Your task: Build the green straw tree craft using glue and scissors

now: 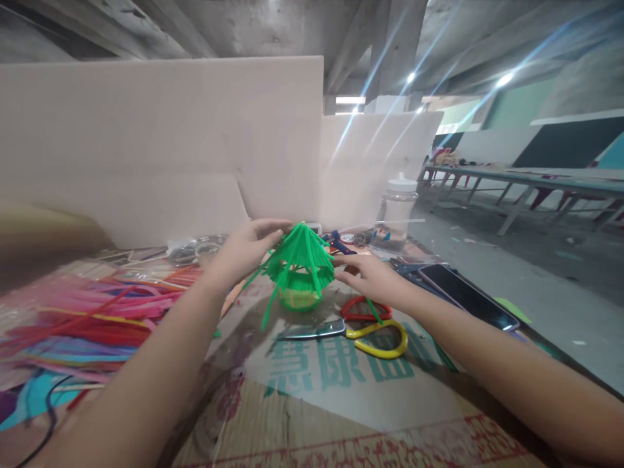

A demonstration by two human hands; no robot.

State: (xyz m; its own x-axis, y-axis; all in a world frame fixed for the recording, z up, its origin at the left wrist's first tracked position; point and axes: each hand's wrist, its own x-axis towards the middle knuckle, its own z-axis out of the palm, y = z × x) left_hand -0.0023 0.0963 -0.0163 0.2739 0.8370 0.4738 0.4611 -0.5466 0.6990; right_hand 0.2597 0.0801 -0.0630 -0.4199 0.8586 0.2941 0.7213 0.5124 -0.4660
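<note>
In the head view, the green cone-topped model (301, 250) stands on the tabletop (312, 416), between the two hands and just beyond the scissors (336, 329). The left hand (251, 250) has a loose, part-open grip at the cone's upper left slope; the right hand (368, 276) has its fingers curved at the right edge, its grip also part-open. Whether either one pinches a strip, I cannot tell. Handling this well probably calls for light fingertip pressure from both sides at once, so the cone is neither crushed nor tipped off its round base, with the loose ends at lower left kept free of the fingers. Counted, there are one model, one pair of scissors with one red and one yellow handle loop, one phone (468, 296), one clear bottle (394, 214) and one dark blue tool (340, 243); the coloured strips (97, 318) overlap too much to number.
</note>
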